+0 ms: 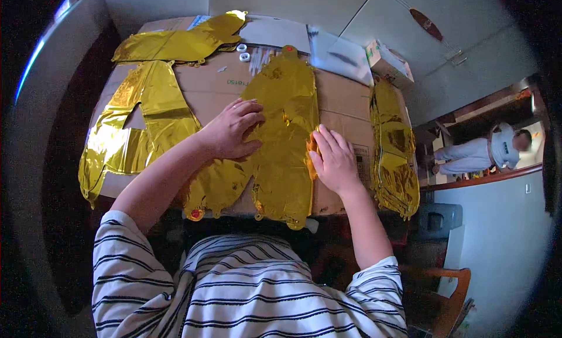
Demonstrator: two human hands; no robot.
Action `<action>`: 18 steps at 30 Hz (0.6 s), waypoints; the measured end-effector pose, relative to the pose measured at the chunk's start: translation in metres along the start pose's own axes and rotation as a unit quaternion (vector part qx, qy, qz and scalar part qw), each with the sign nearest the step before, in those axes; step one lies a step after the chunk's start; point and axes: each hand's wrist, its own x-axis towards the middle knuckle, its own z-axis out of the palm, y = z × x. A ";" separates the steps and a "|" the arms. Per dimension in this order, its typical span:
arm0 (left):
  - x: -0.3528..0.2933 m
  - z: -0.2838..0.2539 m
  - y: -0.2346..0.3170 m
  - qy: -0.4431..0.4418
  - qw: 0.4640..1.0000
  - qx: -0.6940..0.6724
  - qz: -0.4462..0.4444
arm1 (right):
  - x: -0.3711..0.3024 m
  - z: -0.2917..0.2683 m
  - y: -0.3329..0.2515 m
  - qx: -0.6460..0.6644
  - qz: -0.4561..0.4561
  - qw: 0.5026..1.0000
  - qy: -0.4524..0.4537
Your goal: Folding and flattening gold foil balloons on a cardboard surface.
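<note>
1 foil (285, 101) under L hand (235, 130), fingers curled, thumb apart; R hand (335, 160) fingers together at edge, pinch unclear. Best press lightly w/ flat palms.

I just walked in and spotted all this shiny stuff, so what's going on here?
A person in a striped shirt has both hands on a flat gold foil piece lying on brown cardboard: the left hand at its left side, the right hand along its right edge. More gold foil lies around: a piece with a gap in it to the left, another piece behind that, and a long bundle to the right.
</note>
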 end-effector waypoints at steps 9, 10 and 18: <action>0.001 0.000 0.003 -0.003 1.000 0.004 -0.006 | -0.002 0.004 0.002 -0.001 0.003 1.000 0.008; 0.001 -0.001 0.003 -0.003 1.000 -0.002 -0.008 | -0.002 0.005 0.002 0.001 0.002 1.000 0.009; 0.022 -0.022 0.026 0.017 0.996 0.086 0.026 | -0.002 0.004 0.000 -0.024 0.002 1.000 0.011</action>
